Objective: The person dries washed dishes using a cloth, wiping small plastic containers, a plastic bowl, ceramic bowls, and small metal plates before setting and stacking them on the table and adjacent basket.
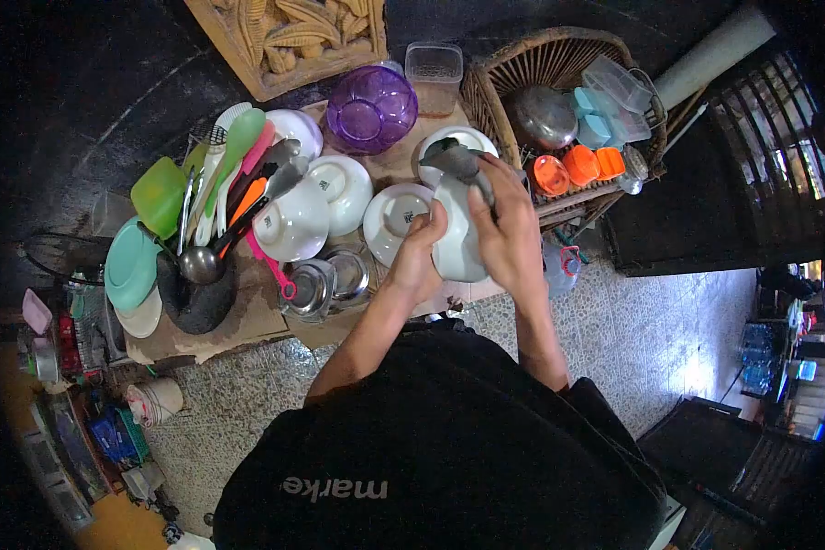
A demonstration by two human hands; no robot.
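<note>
Both hands are at a white bowl (458, 240) near the table's front edge. My left hand (417, 252) grips its left rim, thumb up along the side. On the right, my right hand (509, 225) presses a dark grey cloth (454, 159) against the bowl, its fingers bent around the cloth. Behind them a white bowl (472, 137) lies partly hidden by the cloth. Just left of my left hand is an upturned white bowl (399, 215), with another upturned bowl (341, 192) beside it.
A purple bowl (371, 110) and clear container (434, 73) stand at the back. Utensils (234, 174) crowd the left, near a stone mortar (197, 307) and glass jars (312, 284). A wicker basket (559, 46) holds a metal bowl (543, 117) and orange containers (580, 165).
</note>
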